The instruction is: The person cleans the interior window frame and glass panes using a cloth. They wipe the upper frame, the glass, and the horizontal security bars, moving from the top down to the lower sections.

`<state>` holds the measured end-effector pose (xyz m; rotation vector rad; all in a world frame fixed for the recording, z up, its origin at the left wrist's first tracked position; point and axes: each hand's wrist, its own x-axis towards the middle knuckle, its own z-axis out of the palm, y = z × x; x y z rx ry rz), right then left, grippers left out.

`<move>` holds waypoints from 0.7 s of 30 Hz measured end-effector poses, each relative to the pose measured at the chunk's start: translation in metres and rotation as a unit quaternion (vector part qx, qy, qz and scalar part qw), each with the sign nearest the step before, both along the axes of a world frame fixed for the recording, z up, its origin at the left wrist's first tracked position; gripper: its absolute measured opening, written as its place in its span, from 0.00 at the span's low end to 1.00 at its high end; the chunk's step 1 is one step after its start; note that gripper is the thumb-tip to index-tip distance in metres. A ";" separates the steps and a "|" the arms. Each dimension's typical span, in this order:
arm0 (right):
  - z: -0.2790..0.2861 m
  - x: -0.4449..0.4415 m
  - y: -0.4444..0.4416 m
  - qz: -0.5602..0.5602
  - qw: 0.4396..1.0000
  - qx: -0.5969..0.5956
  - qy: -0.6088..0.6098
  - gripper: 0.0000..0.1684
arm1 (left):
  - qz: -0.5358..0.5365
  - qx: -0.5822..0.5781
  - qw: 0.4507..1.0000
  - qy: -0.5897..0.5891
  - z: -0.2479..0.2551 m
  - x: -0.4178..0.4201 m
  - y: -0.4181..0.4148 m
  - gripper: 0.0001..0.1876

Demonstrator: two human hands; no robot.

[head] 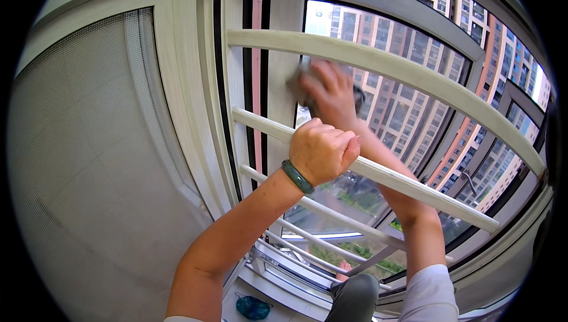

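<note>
My left hand is closed in a fist around a white horizontal guard bar. On that wrist sits a dark green bangle. Past the bars, my right hand presses a grey cloth to the window sash, where the grey frame meets the glass pane. The right hand and cloth are blurred, and part of the cloth is hidden under the fingers. My right forearm passes behind the bar that my left hand grips.
Another guard bar curves above my hands, with several more below. A mesh screen panel stands at left. A window handle is at right. Below are my knee, a bare foot and a blue-green item. Tall buildings rise outside.
</note>
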<state>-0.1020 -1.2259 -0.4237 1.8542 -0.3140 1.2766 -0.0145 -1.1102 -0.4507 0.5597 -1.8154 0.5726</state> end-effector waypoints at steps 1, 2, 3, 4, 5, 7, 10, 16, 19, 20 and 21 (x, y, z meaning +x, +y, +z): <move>0.027 0.002 0.008 -0.009 0.999 -0.003 -0.050 0.21 | -0.013 0.001 1.000 0.004 0.002 -0.006 0.001 0.15; 0.054 0.010 0.021 0.020 0.998 -0.006 -0.054 0.21 | -0.015 -0.008 1.000 -0.001 0.004 -0.008 0.003 0.15; 0.073 0.016 0.030 0.047 0.997 -0.010 -0.058 0.21 | -0.023 -0.013 1.000 -0.004 0.005 -0.012 0.004 0.15; 0.076 0.027 0.030 0.064 0.996 0.005 -0.059 0.21 | -0.030 -0.017 0.999 -0.009 0.006 -0.015 0.003 0.14; 0.076 0.039 0.028 0.083 0.995 0.020 -0.061 0.20 | -0.035 -0.021 0.999 -0.013 0.006 -0.016 0.003 0.14; 0.044 0.052 0.011 0.040 0.999 -0.012 0.009 0.22 | -0.037 -0.015 0.999 0.001 0.002 -0.014 0.004 0.14; -0.010 0.051 0.019 0.036 0.998 0.005 0.058 0.20 | -0.054 -0.024 0.998 0.017 -0.002 -0.012 0.001 0.13; -0.082 0.023 0.023 0.025 0.975 0.019 0.220 0.21 | -0.018 -0.008 1.000 0.001 -0.002 -0.018 0.003 0.13; -0.089 0.006 0.015 0.025 0.962 0.012 0.273 0.22 | -0.034 -0.016 0.999 0.011 0.000 -0.021 -0.001 0.12; -0.083 -0.002 0.007 0.021 0.961 0.002 0.275 0.22 | -0.050 -0.020 0.998 0.019 0.000 -0.023 -0.002 0.12; -0.069 -0.026 0.001 -0.009 0.965 -0.004 0.262 0.23 | -0.068 -0.027 0.997 0.025 0.002 -0.038 -0.007 0.11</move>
